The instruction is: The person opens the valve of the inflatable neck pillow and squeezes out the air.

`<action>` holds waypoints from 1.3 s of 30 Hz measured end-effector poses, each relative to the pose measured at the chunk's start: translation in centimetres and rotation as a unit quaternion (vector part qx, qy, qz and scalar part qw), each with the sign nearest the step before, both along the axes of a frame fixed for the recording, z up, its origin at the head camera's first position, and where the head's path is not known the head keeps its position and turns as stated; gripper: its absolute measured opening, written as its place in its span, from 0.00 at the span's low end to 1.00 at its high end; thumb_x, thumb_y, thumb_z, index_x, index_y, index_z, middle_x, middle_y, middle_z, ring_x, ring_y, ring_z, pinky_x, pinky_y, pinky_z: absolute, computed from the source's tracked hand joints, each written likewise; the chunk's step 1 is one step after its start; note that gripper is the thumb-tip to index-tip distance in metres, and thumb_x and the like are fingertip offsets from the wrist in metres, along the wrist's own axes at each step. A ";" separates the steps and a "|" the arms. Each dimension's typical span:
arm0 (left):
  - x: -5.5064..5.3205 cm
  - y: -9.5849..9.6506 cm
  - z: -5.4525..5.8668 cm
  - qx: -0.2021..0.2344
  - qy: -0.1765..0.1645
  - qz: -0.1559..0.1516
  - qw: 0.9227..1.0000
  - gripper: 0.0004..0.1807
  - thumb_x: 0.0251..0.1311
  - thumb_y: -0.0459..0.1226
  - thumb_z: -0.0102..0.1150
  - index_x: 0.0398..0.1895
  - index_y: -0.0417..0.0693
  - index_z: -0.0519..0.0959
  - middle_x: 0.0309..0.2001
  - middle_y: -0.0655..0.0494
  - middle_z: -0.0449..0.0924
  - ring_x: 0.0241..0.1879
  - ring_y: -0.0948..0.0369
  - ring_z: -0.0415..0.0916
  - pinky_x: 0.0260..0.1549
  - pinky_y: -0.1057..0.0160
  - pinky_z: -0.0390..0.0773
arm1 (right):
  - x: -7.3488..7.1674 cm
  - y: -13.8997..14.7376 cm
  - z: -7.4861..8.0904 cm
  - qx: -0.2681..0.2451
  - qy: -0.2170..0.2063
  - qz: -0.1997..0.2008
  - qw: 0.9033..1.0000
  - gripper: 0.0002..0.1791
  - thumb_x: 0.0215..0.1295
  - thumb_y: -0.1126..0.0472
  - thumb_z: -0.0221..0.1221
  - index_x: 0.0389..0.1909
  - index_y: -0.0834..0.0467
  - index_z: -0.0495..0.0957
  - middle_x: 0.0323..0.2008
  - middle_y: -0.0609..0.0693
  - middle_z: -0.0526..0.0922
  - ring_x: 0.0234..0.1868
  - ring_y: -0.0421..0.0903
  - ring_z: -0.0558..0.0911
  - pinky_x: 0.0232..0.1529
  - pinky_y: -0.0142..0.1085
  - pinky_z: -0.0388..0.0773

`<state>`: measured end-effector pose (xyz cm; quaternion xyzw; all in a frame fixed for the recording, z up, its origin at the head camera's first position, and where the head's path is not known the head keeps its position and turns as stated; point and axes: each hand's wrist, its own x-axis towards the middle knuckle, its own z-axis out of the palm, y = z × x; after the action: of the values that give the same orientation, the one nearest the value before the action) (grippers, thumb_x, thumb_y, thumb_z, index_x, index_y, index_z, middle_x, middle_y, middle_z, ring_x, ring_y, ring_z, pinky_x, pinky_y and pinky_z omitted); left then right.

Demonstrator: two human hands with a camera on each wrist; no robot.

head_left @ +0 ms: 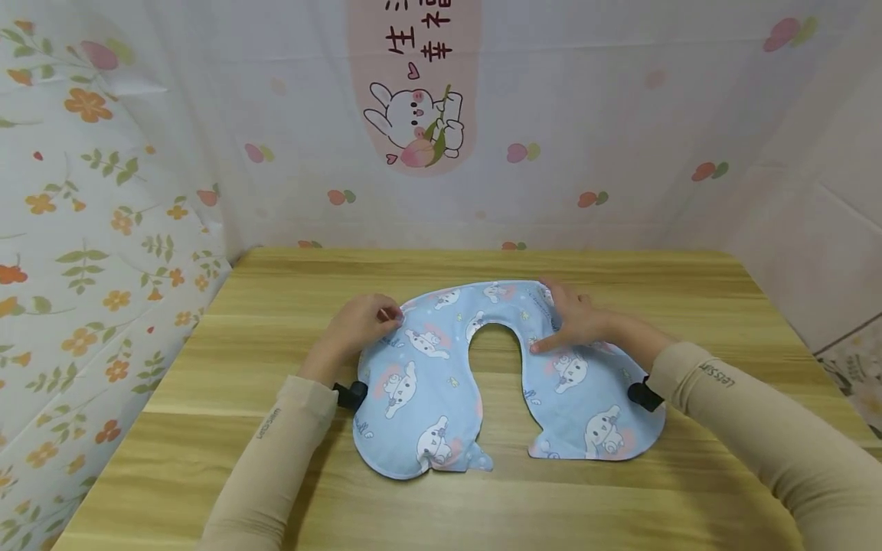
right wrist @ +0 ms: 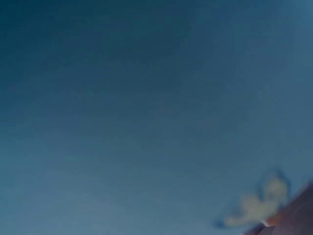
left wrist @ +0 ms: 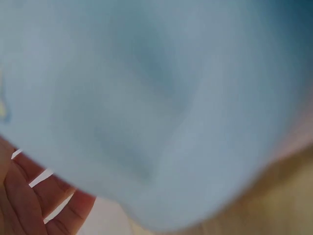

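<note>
A light blue U-shaped neck pillow (head_left: 396, 383), printed with white cartoon puppies, lies nearly flat on the wooden table, its two ends toward me. My left hand (head_left: 361, 325) pinches its upper left edge. In the left wrist view, several fingers (left wrist: 63, 200) show at the fabric's border, their tips hidden by it. My right hand (head_left: 582, 317) holds the upper right of the curve. Its thumb lies on top near the inner edge and its other fingers reach the outer edge. Blurred blue fabric (right wrist: 146, 122) fills most of the right wrist view.
The wooden table (head_left: 207, 428) extends around the pillow on every side. A printed curtain (head_left: 296, 99) with a rabbit picture hangs behind it. Flowered cloth (head_left: 83, 268) hangs along the left. A black wrist strap piece (head_left: 644, 394) rests against the pillow's right lobe.
</note>
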<state>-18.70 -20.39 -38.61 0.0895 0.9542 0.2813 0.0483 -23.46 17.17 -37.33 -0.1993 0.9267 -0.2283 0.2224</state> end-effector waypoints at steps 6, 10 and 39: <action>0.4 0.1 0.4 -0.002 0.006 0.010 1.000 0.09 0.66 0.40 0.62 0.45 0.48 0.85 0.45 0.50 0.85 0.44 0.53 0.80 0.45 0.54 0.82 | 0.9 0.2 -0.9 0.005 0.047 0.009 0.999 0.64 0.51 0.42 0.73 0.79 0.49 0.39 0.75 0.68 0.46 0.70 0.73 0.50 0.56 0.78 0.49; 0.4 0.2 0.6 0.006 0.012 0.005 1.000 0.09 0.66 0.40 0.62 0.45 0.48 0.85 0.45 0.50 0.85 0.45 0.52 0.81 0.45 0.53 0.82 | 1.4 0.6 -1.5 -0.008 0.080 0.010 0.997 0.60 0.53 0.45 0.72 0.79 0.47 0.42 0.74 0.65 0.51 0.68 0.74 0.54 0.53 0.73 0.54; 0.7 0.5 -0.1 0.050 0.017 0.021 0.998 0.10 0.65 0.38 0.62 0.46 0.47 0.85 0.47 0.49 0.85 0.49 0.50 0.81 0.50 0.49 0.81 | 2.2 0.9 -3.7 -0.110 0.171 0.048 0.978 0.13 0.67 0.65 0.61 0.50 0.61 0.76 0.50 0.56 0.80 0.47 0.50 0.77 0.49 0.47 0.75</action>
<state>-17.96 -19.92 -38.74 0.0764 0.9413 0.3281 0.0219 -21.27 18.03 -41.03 -0.3031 0.9094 -0.2806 0.0484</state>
